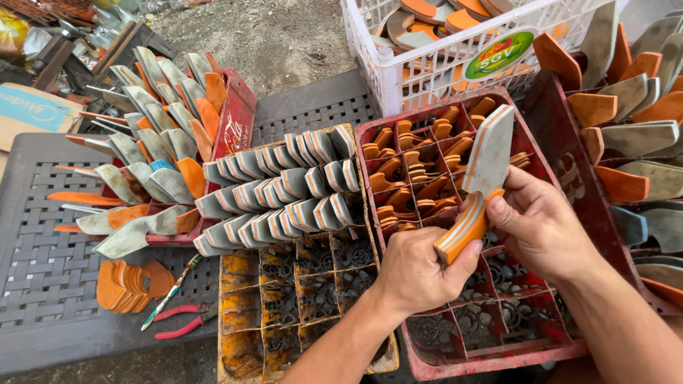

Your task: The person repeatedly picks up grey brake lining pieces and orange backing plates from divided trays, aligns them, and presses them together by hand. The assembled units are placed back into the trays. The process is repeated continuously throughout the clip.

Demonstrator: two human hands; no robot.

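Holding a grey knife blank (478, 174) with an orange-striped handle over the red crate (541, 341) — left hand (416, 267) is clamped on the handle's butt end. Right hand (537, 224) grips it just above, blade pointing up and away.

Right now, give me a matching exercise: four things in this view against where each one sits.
Things:
1. grey and orange piece
2. red-handled pliers
3. white basket
4. loose orange pieces

Places:
A. top of view, behind the red crate
B. flat on the dark mat, left of the yellow crate
C. held by left hand and right hand
D. stacked on the mat, just above the pliers

Pairs: 1-C, 2-B, 3-A, 4-D
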